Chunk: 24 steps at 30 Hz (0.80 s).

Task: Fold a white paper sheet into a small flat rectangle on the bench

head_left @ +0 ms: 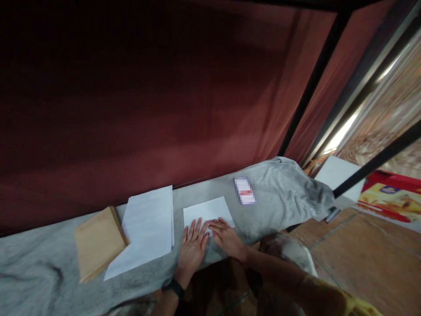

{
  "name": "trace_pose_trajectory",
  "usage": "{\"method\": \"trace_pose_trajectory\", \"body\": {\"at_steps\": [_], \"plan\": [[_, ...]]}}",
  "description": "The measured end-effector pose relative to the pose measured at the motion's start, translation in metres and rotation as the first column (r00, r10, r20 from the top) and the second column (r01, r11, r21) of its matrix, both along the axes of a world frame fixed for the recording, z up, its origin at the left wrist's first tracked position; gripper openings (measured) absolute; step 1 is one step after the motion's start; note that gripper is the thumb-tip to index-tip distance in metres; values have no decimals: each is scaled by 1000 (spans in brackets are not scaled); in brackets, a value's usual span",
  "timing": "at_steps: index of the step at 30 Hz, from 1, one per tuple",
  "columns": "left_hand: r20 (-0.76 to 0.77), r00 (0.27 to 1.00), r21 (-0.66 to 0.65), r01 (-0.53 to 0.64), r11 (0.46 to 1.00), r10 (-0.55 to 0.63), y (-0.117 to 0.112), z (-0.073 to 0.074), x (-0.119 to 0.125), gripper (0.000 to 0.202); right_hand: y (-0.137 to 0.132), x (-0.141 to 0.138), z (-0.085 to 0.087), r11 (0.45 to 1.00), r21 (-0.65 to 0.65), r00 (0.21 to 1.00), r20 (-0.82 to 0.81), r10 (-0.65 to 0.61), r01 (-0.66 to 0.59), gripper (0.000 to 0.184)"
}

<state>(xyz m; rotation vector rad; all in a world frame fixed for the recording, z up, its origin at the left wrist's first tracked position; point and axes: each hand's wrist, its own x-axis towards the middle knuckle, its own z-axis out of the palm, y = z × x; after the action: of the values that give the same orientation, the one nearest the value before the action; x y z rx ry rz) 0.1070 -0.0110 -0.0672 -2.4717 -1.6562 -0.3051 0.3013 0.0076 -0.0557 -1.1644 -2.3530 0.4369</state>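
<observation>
A white sheet of paper (pixel 208 210), seemingly folded, lies flat on the grey cloth in front of me. My left hand (pixel 193 248) rests on its near left part with the fingers spread and a dark band at the wrist. Beside it, my right hand (pixel 226 237) lies on the near right part of the paper, fingers stretched toward the left hand. The fingertips of both hands nearly meet, and neither hand grips anything. To the left is a stack of larger white sheets (pixel 148 226).
A stack of brown envelopes (pixel 98 243) overlaps the white sheets' left edge. A phone-like item with a blurred face (pixel 245 191) lies right of the paper. The grey cloth (pixel 269 210) covers a narrow surface against a dark red curtain (pixel 184 131). A red and yellow box (pixel 391 195) stands far right.
</observation>
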Motion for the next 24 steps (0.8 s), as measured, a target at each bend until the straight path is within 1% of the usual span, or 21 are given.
{"method": "trace_pose_trajectory", "body": {"at_steps": [3, 6, 9, 11, 16, 20, 24], "plan": [[-33, 998, -5, 62, 998, -63, -21, 0, -4, 54, 2, 0, 2, 999, -28, 997, -63, -46, 45, 39], [-44, 997, -25, 61, 998, -62, -28, 6, -3, 54, 2, -2, 4, 994, -36, 992, -68, -103, 100, 39], [-48, 997, -43, 60, 997, -62, -27, 11, -1, 52, 1, -3, 3, 993, -30, 992, -56, -111, 110, 38], [-50, 996, -42, 66, 997, -68, -26, 11, 0, 51, 1, -3, 0, 994, -5, 994, -35, -108, 108, 38], [-54, 995, -39, 80, 996, -82, -25, 6, -4, 51, 3, -6, -4, 995, 44, 995, 28, -95, 94, 38], [-44, 994, -62, 96, 993, -99, -22, 2, -4, 48, 16, -13, 4, 996, 70, 987, 142, -73, 64, 41], [-38, 992, -99, 115, 988, -119, -21, 6, -4, 50, 36, -24, 9, 993, 74, 977, 186, -103, 90, 45]]}}
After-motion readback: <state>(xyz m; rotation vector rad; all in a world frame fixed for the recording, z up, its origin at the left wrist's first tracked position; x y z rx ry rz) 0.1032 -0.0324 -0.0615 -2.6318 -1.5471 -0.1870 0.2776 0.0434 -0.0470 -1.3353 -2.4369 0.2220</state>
